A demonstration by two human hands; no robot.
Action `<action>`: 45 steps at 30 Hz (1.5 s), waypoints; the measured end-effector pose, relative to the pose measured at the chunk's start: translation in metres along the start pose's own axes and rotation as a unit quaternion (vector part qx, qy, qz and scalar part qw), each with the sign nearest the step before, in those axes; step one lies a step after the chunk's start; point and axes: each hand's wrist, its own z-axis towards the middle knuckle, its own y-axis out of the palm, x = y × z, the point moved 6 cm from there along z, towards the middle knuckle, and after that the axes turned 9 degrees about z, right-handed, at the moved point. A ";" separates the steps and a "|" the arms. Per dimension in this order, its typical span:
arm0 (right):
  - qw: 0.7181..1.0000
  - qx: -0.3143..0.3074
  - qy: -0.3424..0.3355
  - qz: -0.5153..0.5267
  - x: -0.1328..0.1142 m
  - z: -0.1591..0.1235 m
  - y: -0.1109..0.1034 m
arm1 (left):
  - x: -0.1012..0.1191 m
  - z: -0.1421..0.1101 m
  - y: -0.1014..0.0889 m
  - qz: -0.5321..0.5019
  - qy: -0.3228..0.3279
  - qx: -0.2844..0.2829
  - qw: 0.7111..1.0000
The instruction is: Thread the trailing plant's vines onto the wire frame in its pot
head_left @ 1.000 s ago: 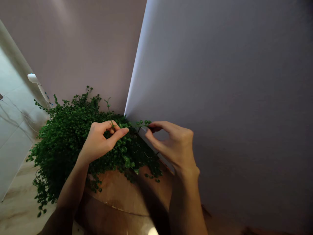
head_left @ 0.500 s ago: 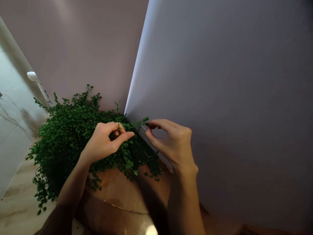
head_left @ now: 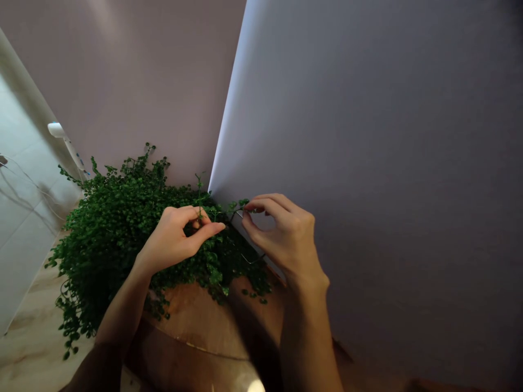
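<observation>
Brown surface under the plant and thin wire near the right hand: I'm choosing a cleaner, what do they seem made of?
Brown surface: probably wood or wood-look laminate, smooth, given its warm tone and faint sheen.
Thin wire: likely smooth metal, from its narrow glint; plating can't be told.

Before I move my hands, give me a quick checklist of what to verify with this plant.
1. Left hand at a stem: ok, one upright stem rises by its curled fingers.
2. Right hand at a sprig: ok, thumb and forefinger are at the end of a leafy sprig.
3. Firm pinch on the sprig: cannot tell, the fingertips hide it.
4. Wire clear of the right thumb: cannot tell, they appear close together.
5. Loose strands gathered in: not ok, several trail at the near left of the plant.
</observation>
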 end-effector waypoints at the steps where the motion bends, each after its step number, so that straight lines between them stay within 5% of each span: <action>1: 1.000 -0.002 0.004 0.008 0.000 0.000 0.000 | -0.001 0.000 0.000 0.003 -0.002 -0.001 1.000; 17: 0.994 -0.075 0.066 0.053 0.009 0.000 -0.004 | -0.001 0.001 -0.004 0.012 -0.017 0.005 1.000; 30: 0.970 -0.161 0.091 0.156 0.003 -0.003 -0.002 | -0.010 0.002 -0.024 -0.004 -0.074 0.085 0.994; 38: 0.986 -0.083 0.097 0.104 0.005 -0.001 -0.009 | -0.007 0.000 -0.030 -0.006 -0.079 0.090 0.993; 45: 0.978 0.002 0.179 0.103 0.024 -0.005 -0.012 | 0.003 -0.004 -0.026 0.022 -0.043 0.061 0.997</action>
